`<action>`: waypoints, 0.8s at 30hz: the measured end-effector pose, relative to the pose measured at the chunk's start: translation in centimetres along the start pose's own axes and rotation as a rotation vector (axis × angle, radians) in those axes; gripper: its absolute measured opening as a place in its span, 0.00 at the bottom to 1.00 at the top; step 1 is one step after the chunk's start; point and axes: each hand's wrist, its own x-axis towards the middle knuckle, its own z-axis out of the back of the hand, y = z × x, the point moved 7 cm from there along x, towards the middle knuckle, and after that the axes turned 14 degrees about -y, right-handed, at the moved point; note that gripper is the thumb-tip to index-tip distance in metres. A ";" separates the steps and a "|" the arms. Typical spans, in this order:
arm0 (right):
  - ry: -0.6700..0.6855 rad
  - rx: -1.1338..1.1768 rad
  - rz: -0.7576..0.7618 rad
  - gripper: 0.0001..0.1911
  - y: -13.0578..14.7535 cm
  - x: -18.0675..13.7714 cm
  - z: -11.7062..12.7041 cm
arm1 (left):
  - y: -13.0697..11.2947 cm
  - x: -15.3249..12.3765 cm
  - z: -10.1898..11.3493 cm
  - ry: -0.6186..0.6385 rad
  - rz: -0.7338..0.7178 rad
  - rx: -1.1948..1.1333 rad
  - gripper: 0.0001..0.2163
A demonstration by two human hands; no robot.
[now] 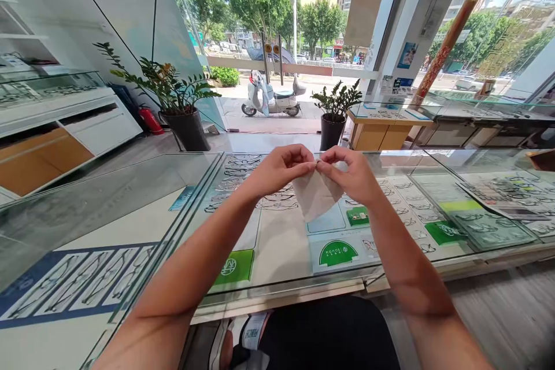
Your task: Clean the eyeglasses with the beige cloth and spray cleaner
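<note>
Both my hands are raised over a glass display counter (286, 266). My left hand (280, 170) and my right hand (353, 176) pinch the top edge of a thin pale cloth or tissue (314, 196), fingertips nearly touching at the centre. The cloth hangs down between them to a point. Under the glass lie rows of spectacle frames (243, 165) and green brand cards (338, 254).
More glass showcases with eyewear stand at the right (489, 208) and left (39, 92). Two potted plants (182, 104) (333, 115) stand by the open shopfront, a white scooter (271, 98) parked outside. A red fire extinguisher (150, 119) leans near the left plant.
</note>
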 end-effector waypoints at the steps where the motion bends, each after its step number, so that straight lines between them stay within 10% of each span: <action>1: -0.022 -0.012 0.043 0.12 0.8 1.0 0.1 | -0.9 0.6 0.4 -0.020 -0.065 -0.008 0.15; 24: -0.219 -0.122 0.334 0.04 2.5 2.9 -2.1 | -2.3 0.9 4.1 -0.363 -0.266 -0.012 0.10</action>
